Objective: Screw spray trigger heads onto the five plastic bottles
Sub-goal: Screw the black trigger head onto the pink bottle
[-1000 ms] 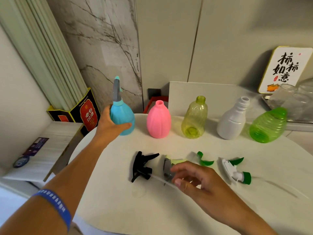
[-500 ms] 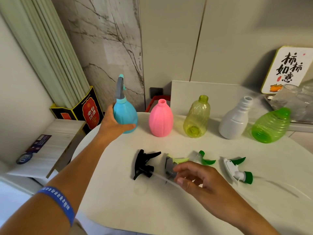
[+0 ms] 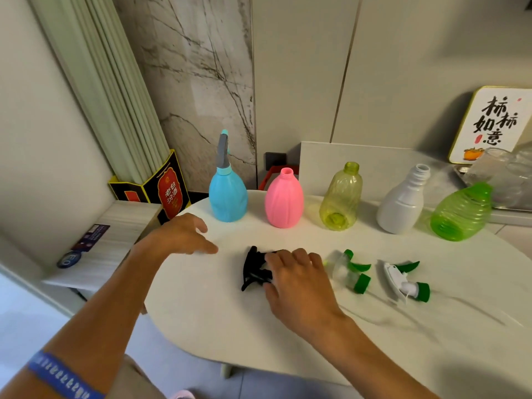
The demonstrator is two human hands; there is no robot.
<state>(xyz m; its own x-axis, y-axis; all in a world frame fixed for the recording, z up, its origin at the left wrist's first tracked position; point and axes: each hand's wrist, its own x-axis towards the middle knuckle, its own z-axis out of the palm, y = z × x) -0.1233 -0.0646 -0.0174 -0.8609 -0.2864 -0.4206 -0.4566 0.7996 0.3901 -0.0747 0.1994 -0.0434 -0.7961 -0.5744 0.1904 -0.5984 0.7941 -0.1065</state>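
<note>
The white table (image 3: 201,318) carries five bottles in a row from ten o'clock to two o'clock. The blue bottle (image 3: 228,197) at ten already wears a grey spray head, so one looks done. The pink bottle (image 3: 283,203), yellow bottle (image 3: 341,201), white bottle (image 3: 401,207) and green bottle (image 3: 460,216) have bare necks: four left. The right hand (image 3: 296,280), fingers loosely bent, settles on the black spray head (image 3: 253,269) at centre; a firm grip cannot be confirmed. The left hand (image 3: 180,236) hovers relaxed and empty at nine. Two green-collared spray heads (image 3: 359,279) lie at three.
</note>
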